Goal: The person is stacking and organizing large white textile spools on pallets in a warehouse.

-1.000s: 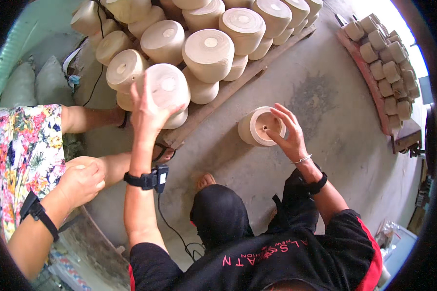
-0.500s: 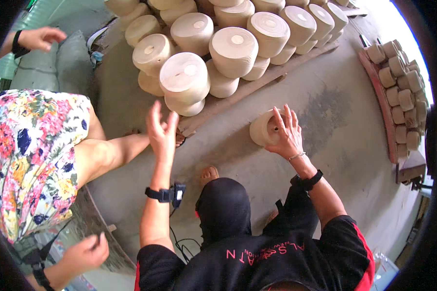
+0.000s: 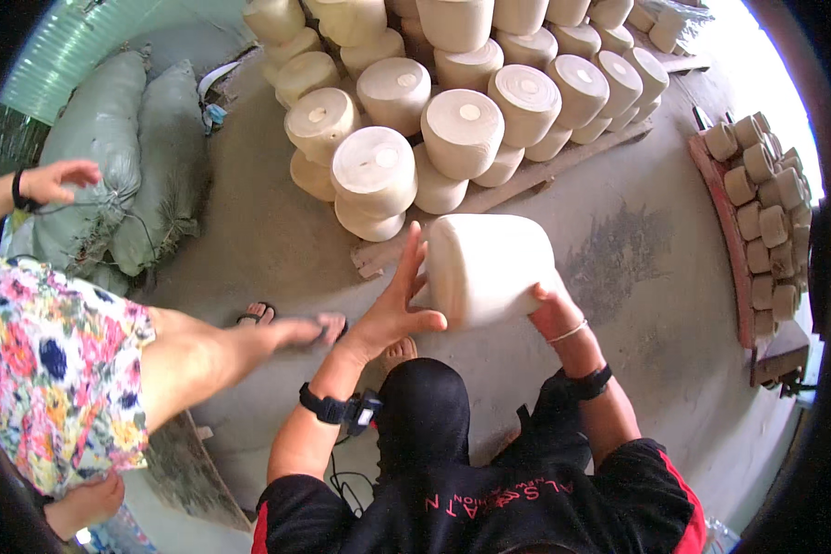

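A smooth cream-coloured block (image 3: 491, 270), rounded like a thick drum, is up off the floor in front of me and lies on its side. My right hand (image 3: 560, 312) grips its right end; the thumb shows and most of the fingers are hidden behind the block. At the left end, my left hand (image 3: 392, 305) cups the edge, its fingers spread and its thumb by the lower corner. How firmly the left hand presses cannot be told. Beyond are stacked blocks (image 3: 463, 134) of the same cream material, several with a pale round spot on top.
The stack rests on a wooden pallet (image 3: 371, 258). Small hollow rings (image 3: 772, 222) are piled on a reddish board (image 3: 722, 217) at the right. A co-worker in a floral garment (image 3: 60, 369) stands close at my left, near full sacks (image 3: 92, 148). A dark stain (image 3: 623, 254) marks the floor.
My right hand has lifted the block from the floor and brought it toward me. My left hand has come across to its left end. The co-worker's hands have moved.
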{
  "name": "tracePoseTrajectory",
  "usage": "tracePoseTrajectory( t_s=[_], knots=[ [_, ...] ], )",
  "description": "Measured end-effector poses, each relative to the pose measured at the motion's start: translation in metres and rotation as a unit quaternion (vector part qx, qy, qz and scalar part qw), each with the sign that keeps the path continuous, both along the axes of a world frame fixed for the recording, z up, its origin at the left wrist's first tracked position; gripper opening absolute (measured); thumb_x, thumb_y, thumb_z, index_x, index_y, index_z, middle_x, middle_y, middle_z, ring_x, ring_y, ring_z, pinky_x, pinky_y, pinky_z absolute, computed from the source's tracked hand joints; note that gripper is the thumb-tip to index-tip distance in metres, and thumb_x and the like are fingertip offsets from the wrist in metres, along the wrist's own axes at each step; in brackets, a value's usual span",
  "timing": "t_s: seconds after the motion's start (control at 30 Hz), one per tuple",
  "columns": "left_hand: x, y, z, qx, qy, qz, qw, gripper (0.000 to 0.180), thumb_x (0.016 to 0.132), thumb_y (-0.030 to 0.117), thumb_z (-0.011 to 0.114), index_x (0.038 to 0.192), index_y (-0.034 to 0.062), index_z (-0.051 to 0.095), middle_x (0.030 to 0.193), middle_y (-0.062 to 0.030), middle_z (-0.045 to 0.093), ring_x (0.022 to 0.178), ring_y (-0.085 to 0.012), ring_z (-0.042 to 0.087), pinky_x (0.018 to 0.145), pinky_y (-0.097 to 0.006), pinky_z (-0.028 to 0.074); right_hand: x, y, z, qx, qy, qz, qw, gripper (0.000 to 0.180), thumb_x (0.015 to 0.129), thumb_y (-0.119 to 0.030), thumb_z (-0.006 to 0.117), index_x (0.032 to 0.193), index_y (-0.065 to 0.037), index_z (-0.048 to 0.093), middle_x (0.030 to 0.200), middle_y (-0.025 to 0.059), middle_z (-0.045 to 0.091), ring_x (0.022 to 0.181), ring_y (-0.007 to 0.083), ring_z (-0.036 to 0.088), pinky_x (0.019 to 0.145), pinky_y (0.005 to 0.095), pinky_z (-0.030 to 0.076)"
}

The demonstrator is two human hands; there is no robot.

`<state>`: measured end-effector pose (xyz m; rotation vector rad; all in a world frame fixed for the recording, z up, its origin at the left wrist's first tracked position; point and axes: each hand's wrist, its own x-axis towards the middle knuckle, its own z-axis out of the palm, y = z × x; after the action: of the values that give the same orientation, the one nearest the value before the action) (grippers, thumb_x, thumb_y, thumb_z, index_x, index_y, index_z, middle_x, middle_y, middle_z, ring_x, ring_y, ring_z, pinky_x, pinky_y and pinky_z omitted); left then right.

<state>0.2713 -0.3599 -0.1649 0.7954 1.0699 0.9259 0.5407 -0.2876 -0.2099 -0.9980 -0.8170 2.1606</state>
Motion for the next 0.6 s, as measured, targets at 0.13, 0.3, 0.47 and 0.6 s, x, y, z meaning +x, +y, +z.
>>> tracePoseTrajectory(
  t_s=[0.13, 0.3, 0.47, 0.6],
  knots=[
    [-0.007, 0.002, 0.035, 0.021, 0.04, 0.038, 0.998, 0.147, 0.057, 0.047, 0.093, 0.158, 0.0162, -0.01, 0.163, -0.0139, 0.007, 0.148, -0.0293, 0.019, 0.114, -0.045, 0.032, -0.036, -0.007, 0.017, 0.008, 0.036, 0.012, 0.999, 0.115, 0.062, -0.043, 0.086, 0.152, -0.004, 0.026, 0.15, 0.0133, 0.037, 0.14, 0.0262, 0.033, 0.115, 0.0407, 0.026],
    [-0.025, -0.006, 0.059, 0.092, 0.108, 0.031, 0.989, 0.137, 0.067, 0.037, 0.091, 0.157, 0.0085, -0.008, 0.158, -0.0166, 0.02, 0.146, -0.0293, 0.024, 0.116, -0.041, 0.028, -0.076, -0.015, 0.074, -0.054, 0.077, 0.021, 0.995, 0.114, 0.067, -0.036, 0.085, 0.155, -0.007, 0.018, 0.155, 0.0119, 0.03, 0.144, 0.0256, 0.027, 0.118, 0.0408, 0.021],
    [-0.042, 0.013, 0.108, -0.021, 0.027, 0.096, 0.995, 0.123, 0.072, 0.022, 0.084, 0.157, 0.0064, -0.002, 0.153, -0.0173, 0.029, 0.14, -0.0293, 0.034, 0.114, -0.043, 0.032, -0.095, -0.013, 0.108, -0.088, 0.069, 0.027, 0.993, 0.114, 0.074, -0.039, 0.083, 0.158, -0.009, 0.012, 0.161, 0.0105, 0.021, 0.149, 0.0247, 0.017, 0.12, 0.0414, 0.017],
    [-0.067, 0.03, 0.116, 0.056, 0.237, 0.062, 0.968, 0.122, 0.065, 0.026, 0.089, 0.157, 0.0064, 0.012, 0.149, -0.0211, 0.033, 0.137, -0.0355, 0.039, 0.111, -0.046, 0.036, -0.099, -0.011, 0.139, -0.11, 0.001, -0.022, 0.994, 0.097, 0.085, -0.036, 0.076, 0.158, -0.011, 0.016, 0.16, 0.0107, 0.025, 0.146, 0.0244, 0.025, 0.118, 0.0416, 0.024]
  ],
)
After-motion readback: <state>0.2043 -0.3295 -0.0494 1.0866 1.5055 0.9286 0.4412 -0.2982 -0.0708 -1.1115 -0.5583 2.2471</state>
